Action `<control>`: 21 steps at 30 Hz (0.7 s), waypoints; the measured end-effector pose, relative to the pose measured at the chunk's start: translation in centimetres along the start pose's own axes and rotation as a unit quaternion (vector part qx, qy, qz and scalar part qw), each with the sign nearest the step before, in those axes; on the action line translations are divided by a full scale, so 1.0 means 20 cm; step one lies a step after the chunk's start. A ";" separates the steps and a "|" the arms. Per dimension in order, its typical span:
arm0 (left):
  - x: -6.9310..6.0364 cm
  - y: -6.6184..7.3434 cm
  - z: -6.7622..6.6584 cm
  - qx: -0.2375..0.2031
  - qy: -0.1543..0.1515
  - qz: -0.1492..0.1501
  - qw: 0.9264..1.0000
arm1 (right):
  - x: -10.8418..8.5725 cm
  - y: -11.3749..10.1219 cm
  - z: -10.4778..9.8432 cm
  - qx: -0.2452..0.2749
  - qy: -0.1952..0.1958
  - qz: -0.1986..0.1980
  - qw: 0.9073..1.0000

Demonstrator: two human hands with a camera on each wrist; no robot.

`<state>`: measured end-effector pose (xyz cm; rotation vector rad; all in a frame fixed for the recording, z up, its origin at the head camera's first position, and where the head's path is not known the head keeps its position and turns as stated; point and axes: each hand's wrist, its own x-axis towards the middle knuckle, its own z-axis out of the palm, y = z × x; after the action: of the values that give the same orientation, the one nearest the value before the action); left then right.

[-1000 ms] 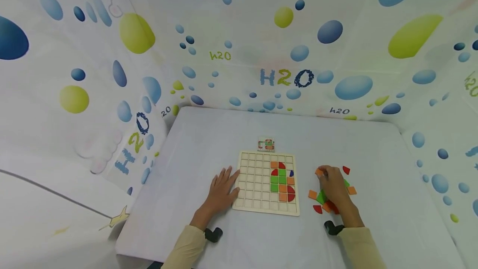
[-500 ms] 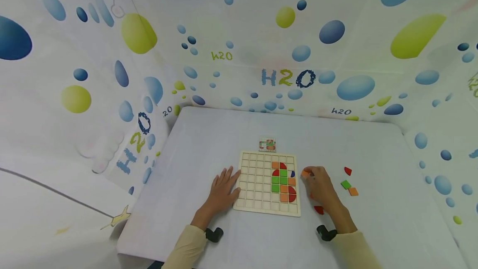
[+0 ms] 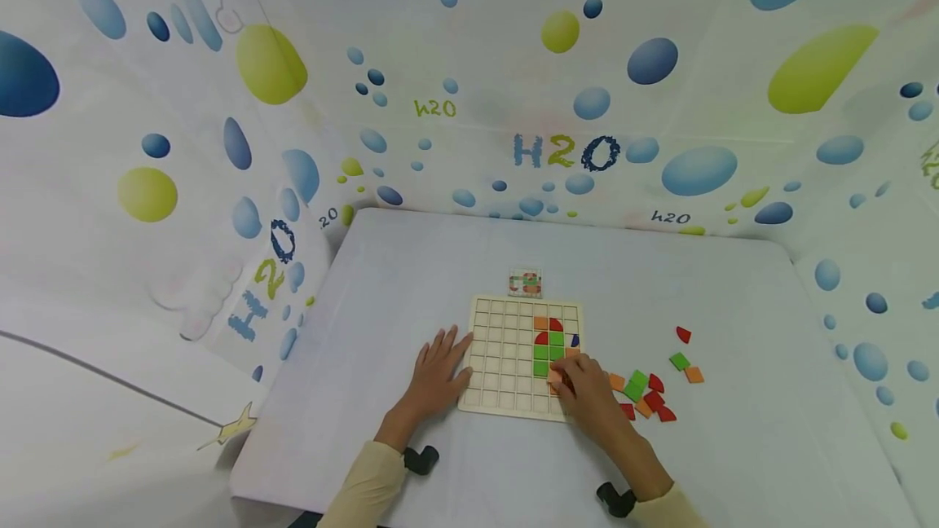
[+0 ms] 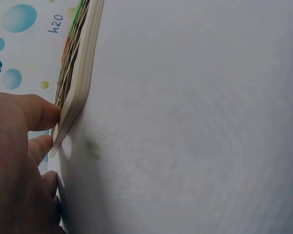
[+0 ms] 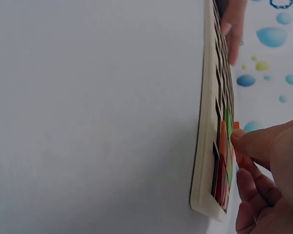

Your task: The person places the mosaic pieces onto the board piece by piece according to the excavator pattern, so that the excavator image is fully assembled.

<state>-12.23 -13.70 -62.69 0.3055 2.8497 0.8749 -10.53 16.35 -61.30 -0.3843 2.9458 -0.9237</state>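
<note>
A wooden grid board [image 3: 495,398] lies on the white table, with green, orange, red and blue pieces set in its right-hand cells. My left hand [image 3: 435,377] rests flat beside it, fingers spread. In the left wrist view, the thumb and a finger of my left hand [image 4: 12,156] touch the board's edge [image 4: 80,78]. Above the filled cells, my right hand [image 3: 592,396] pinches a small orange tile [image 5: 236,125] between thumb and fingers. It hides some lower right cells in the head view. A green square tile [image 3: 557,339] sits in the board near it.
Right of the board lies a loose pile of green, orange and red pieces, among them a green tile [image 3: 636,385]. Farther right are a red piece [image 3: 683,335], a green tile [image 3: 679,362] and an orange tile [image 3: 694,375]. A patterned card [image 3: 525,283] lies behind the board.
My right hand has carried the orange tile leftward from the loose pieces to over the board, uncovering the pile. My left hand has stayed at the board's left edge.
</note>
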 end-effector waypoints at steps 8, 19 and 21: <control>0.00 0.00 0.00 -0.001 -0.005 -0.003 1.000 | -0.01 -0.04 0.05 -0.028 0.019 -0.036 0.999; 0.01 0.00 0.00 0.000 -0.007 -0.004 1.000 | -0.01 -0.05 0.04 -0.044 0.020 -0.072 0.996; 0.01 0.00 0.00 0.002 -0.009 -0.005 1.000 | -0.02 -0.05 0.03 -0.047 0.019 -0.077 0.996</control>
<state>-12.37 -13.72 -62.65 0.2985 2.8348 0.8608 -9.92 15.21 -61.30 -0.6131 3.0368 -0.8174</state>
